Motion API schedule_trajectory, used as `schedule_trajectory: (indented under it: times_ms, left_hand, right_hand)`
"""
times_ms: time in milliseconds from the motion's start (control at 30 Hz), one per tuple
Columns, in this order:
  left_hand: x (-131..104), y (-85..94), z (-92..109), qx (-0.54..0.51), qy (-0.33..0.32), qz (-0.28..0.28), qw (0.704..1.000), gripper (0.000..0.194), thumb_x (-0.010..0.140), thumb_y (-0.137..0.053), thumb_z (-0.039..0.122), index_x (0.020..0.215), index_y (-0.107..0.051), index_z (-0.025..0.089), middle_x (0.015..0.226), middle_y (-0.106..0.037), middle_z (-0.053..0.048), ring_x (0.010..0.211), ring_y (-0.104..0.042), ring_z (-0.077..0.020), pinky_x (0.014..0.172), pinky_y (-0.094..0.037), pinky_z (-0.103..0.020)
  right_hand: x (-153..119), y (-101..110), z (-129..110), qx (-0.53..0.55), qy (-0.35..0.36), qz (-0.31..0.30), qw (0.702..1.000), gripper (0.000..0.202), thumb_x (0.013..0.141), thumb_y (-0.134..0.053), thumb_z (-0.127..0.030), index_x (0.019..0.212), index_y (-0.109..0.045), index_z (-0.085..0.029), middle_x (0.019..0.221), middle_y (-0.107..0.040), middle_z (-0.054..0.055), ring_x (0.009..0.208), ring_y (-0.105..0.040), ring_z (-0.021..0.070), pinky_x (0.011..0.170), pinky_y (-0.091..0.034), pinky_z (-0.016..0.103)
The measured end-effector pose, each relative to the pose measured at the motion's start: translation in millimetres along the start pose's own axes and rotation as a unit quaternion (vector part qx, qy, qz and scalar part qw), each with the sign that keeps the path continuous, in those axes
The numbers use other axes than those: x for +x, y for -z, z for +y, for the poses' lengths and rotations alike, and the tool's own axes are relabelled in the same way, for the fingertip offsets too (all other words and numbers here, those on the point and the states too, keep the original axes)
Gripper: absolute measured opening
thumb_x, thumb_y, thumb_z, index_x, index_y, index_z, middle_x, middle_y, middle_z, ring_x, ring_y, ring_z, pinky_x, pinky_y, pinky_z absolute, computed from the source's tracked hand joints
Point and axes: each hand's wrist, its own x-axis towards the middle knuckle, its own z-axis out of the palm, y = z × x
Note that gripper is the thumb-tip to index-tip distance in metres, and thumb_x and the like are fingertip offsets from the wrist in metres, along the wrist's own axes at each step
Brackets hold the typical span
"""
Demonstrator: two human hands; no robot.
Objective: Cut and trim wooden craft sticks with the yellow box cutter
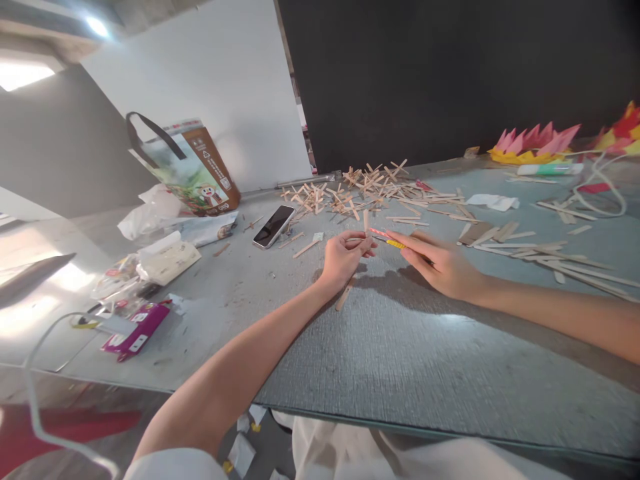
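Note:
Over the grey table, the fingers of my left hand (345, 259) are closed on a thin wooden craft stick (366, 219), whose end sticks up past the fingertips. Just to the right, my right hand (443, 265) grips a yellow-handled craft knife (395, 244), its tip pointing at the left fingers. A narrow pink-and-white patterned strip (379, 232) shows between the two hands; which hand holds it I cannot tell. Another wooden stick (344, 297) lies below my left hand, partly covered by it.
A heap of wooden sticks (370, 183) lies at the back, with more loose sticks (530, 250) on the right. A phone (273, 227), a carton bag (193, 167) and a purple packet (137, 332) are on the left. A paper flower (535, 143) and a glue tube (550, 169) stand back right.

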Motion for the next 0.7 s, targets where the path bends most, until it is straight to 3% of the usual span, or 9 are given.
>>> schedule_trajectory:
  times_ms: [233,500,700]
  left_hand:
    - [-3.5,-4.1,1.1,-0.053,-0.043,-0.037,0.997,0.022,0.086,-0.081,0.032,0.099,-0.073,0.016,0.085,-0.082,-0.006,0.067,-0.073,-0.0129,0.070,-0.057,-0.028]
    - [-6.7,-5.7,3.9,-0.054,-0.072,-0.032,0.995,0.019,0.089,-0.080,0.033,0.096,-0.071,0.017,0.082,-0.079,-0.005,0.065,-0.070,-0.0119,0.068,-0.054,-0.028]
    - [-7.8,-5.5,2.8,-0.033,-0.098,-0.024,0.994,0.008,0.091,-0.073,0.024,0.095,-0.069,0.018,0.084,-0.079,-0.004,0.065,-0.070,-0.0112,0.066,-0.055,-0.026]
  right_hand:
    - [1.8,-3.4,-0.1,-0.040,0.055,0.023,0.997,0.054,0.113,-0.049,-0.027,0.167,-0.049,-0.036,0.111,-0.067,0.009,0.090,-0.066,0.0210,0.074,-0.053,0.034]
    - [1.7,-3.8,-2.1,-0.039,0.051,0.036,0.997,0.056,0.112,-0.052,-0.024,0.166,-0.049,-0.038,0.106,-0.064,0.007,0.086,-0.065,0.0197,0.070,-0.052,0.034]
    - [1.7,-3.1,-2.9,-0.038,0.053,0.033,0.997,0.055,0.113,-0.052,-0.025,0.166,-0.049,-0.038,0.107,-0.064,0.007,0.086,-0.065,0.0201,0.071,-0.052,0.035]
